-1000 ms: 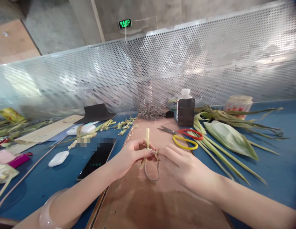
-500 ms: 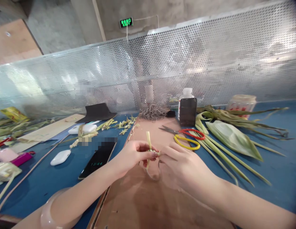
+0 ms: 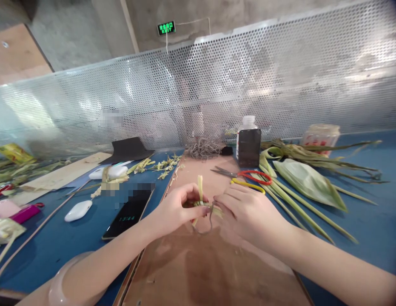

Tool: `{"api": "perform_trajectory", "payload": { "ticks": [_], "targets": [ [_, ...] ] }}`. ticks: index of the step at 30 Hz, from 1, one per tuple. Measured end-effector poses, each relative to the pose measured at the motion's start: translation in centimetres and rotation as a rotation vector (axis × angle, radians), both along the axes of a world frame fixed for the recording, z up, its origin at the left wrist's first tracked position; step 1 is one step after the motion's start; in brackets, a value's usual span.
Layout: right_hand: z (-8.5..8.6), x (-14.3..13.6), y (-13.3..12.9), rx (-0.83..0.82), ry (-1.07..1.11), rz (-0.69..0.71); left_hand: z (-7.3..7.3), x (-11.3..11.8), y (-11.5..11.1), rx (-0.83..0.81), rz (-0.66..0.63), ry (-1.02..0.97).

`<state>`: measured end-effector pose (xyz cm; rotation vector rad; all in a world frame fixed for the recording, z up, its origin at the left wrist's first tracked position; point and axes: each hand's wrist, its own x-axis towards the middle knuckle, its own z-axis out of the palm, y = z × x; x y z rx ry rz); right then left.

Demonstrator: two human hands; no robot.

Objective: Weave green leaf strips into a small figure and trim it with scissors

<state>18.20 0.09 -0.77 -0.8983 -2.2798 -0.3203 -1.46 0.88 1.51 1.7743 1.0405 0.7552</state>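
Note:
My left hand point(image 3: 181, 205) is closed, pinching a small piece of pale green leaf strips point(image 3: 200, 189) between thumb and fingers. One strip stands upright from the piece and a short end points right. A thin grey cord point(image 3: 206, 232) loops below my left fingertips. Just right of the piece, my right hand point(image 3: 245, 208) has loosely bent fingers spread apart, close to the short strip end; its thumb is hidden. Beyond my right hand lie scissors with red handles point(image 3: 255, 176) and a yellow-handled tool point(image 3: 247, 185), partly covered by the hand.
Grey cord lies tangled point(image 3: 204, 148) at the board's far end. A bottle point(image 3: 248, 121) stands behind a dark phone point(image 3: 249, 148). Long leaves point(image 3: 309, 185) lie right. Left are another phone point(image 3: 129, 214), a white case point(image 3: 78, 211) and leaf scraps point(image 3: 167, 165). Perforated metal point(image 3: 146, 93) rises behind.
My right fingers have loosened and drawn slightly right, showing the strip end and more cord. My left hand keeps its pinch. The whole view has shifted slightly.

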Motion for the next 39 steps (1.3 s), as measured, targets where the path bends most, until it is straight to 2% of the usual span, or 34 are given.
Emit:
{"api": "perform_trajectory", "payload": {
  "ticks": [2, 7, 10, 16, 24, 31, 35, 39],
  "targets": [
    [0.2, -0.1, -0.2, -0.078, 0.054, 0.011, 0.0, -0.2, -0.1, 0.049, -0.028, 0.005],
    [0.9, -0.1, -0.4, -0.393, 0.132, 0.051, 0.1, -0.2, -0.6, 0.106, -0.121, 0.04],
    [1.2, 0.1, -0.4, -0.494, 0.164, 0.072, 0.2, -0.1, -0.9, 0.104, -0.172, 0.053],
    [1.0, -0.1, -0.5, -0.626, 0.225, 0.108, 0.4, -0.1, -1.0, 0.097, -0.201, 0.075],
    [1.1, -0.4, -0.4, -0.976, 0.334, 0.153, 0.1, -0.4, -0.7, 0.091, -0.247, -0.016],
    [1.0, -0.7, -0.4, -1.312, 0.505, 0.205, 0.0, -0.7, -0.8, 0.157, -0.272, 0.004],
    [1.2, -0.8, -0.4, -1.408, 0.599, 0.229, 0.1, -0.5, -0.9, 0.169, -0.286, 0.042],
    [1.2, -0.8, -0.4, -1.435, 0.635, 0.215, 0.1, -0.3, -0.9, 0.078, -0.256, -0.062]
  ]
}}
